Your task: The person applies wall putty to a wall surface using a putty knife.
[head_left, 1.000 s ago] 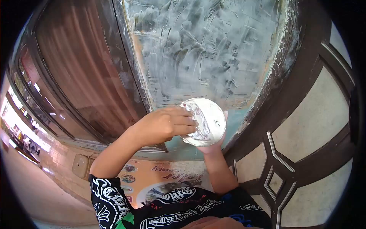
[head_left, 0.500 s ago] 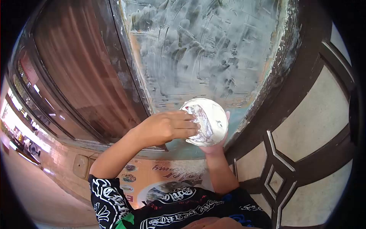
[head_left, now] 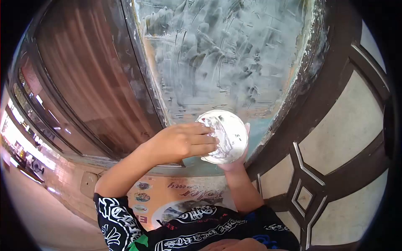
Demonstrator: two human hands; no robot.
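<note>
A round white dish or lid (head_left: 238, 136) is held in front of my body, its face smeared with white and grey material. Beneath and behind it, my right hand (head_left: 233, 164) grips the dish, with most of its fingers hidden. Over the dish's left part reaches my left hand (head_left: 188, 140), its fingers bent and close together. The fingertips touch a crumpled, whitish patch (head_left: 221, 136) on the dish; whether they pinch something there cannot be made out.
Ahead is a grey wall panel (head_left: 217, 62) with white smears. A brown-framed glass window (head_left: 83, 79) stands at the left, a dark panelled door (head_left: 335, 129) at the right. Below lie a printed orange banner (head_left: 157, 190) and a small stool-like object (head_left: 88, 183).
The dish and my right hand have shifted slightly left and down. My left hand remains at its left part, with its forearm a little lower.
</note>
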